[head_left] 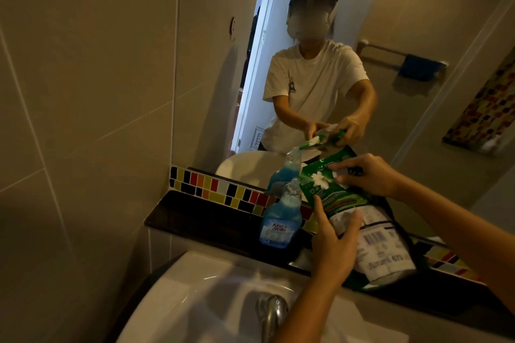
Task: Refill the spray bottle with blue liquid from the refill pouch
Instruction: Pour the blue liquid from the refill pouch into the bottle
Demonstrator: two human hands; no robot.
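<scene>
- Blue liquid fills the lower part of the spray bottle (281, 217), which stands upright on the dark ledge (200, 220) behind the sink (211, 287), with its spray head off and its neck open.
- Green and white, the refill pouch (359, 220) is tilted over, its top corner lying right at the bottle's neck and its base raised toward my right.
- My left hand (333, 242) is clamped on the pouch's lower middle, thumb over the front, fingers wrapped behind.
- My right hand (367, 175) pinches the upper part of the pouch near the white flower print, fingertips closed on the film.
- I cannot tell from this view whether liquid is running out of the pouch at this instant; the spout is too small and blurred.
- The bottle's label reads in white and blue lettering and faces me.
- A strip of coloured mosaic tiles (223, 189) runs along the wall just behind the ledge, under the mirror (348, 36).
- In the mirror I see the person in a white T-shirt, both hands on the pouch, with the bottle's reflection beside them.
- A chrome tap (271, 312) sits at the sink's near edge, below my left forearm.
- A towel rail with a blue cloth (416, 67) shows in the mirror, well apart from the work.
</scene>
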